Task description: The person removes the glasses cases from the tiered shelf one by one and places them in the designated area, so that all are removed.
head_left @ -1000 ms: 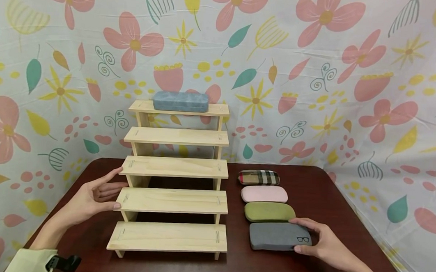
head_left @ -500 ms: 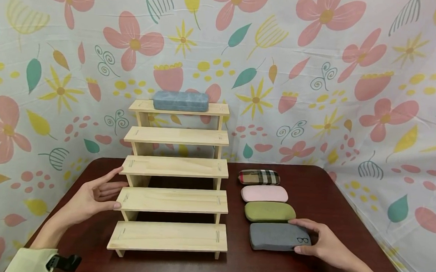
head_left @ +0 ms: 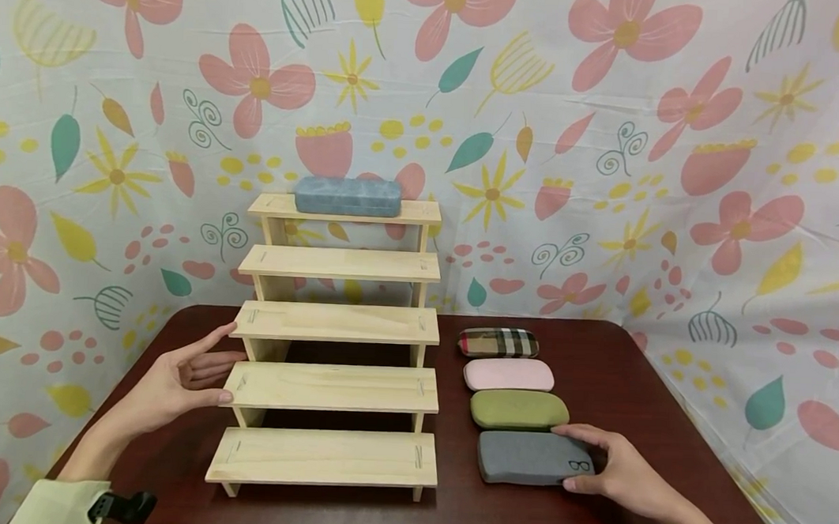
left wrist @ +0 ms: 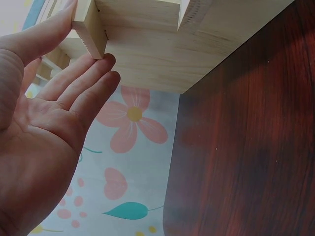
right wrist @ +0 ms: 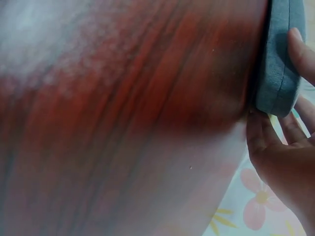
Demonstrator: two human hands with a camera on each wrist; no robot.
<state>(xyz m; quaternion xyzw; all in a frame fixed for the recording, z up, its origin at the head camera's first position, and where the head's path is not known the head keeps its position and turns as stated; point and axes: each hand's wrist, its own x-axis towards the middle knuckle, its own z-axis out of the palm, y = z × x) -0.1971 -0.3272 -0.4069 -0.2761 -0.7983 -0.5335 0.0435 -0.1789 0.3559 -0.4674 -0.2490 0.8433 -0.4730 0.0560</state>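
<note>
In the head view a grey glasses case (head_left: 523, 459) with a small glasses print lies at the right of the table. My right hand (head_left: 618, 470) pinches its right end, thumb at the near edge and index finger at the far edge. The right wrist view shows the case's grey side (right wrist: 278, 73) with my thumb against it. At the left, my left hand (head_left: 164, 383) touches the tiered wooden display rack (head_left: 335, 386), its fingers extended. In the left wrist view, the thumb and fingertips (left wrist: 109, 60) of that hand meet the end of a rack board (left wrist: 91, 29).
A blue glasses case (head_left: 348, 197) sits on the rack's top tier. Beyond the grey case lie a green case (head_left: 518, 410), a pink case (head_left: 508, 374) and a plaid case (head_left: 498, 342) in a row. A flowered cloth (head_left: 568, 286) hangs behind the dark red table (head_left: 491, 523).
The grey glasses case and my right hand have shifted slightly to the left. My left hand stays at the rack.
</note>
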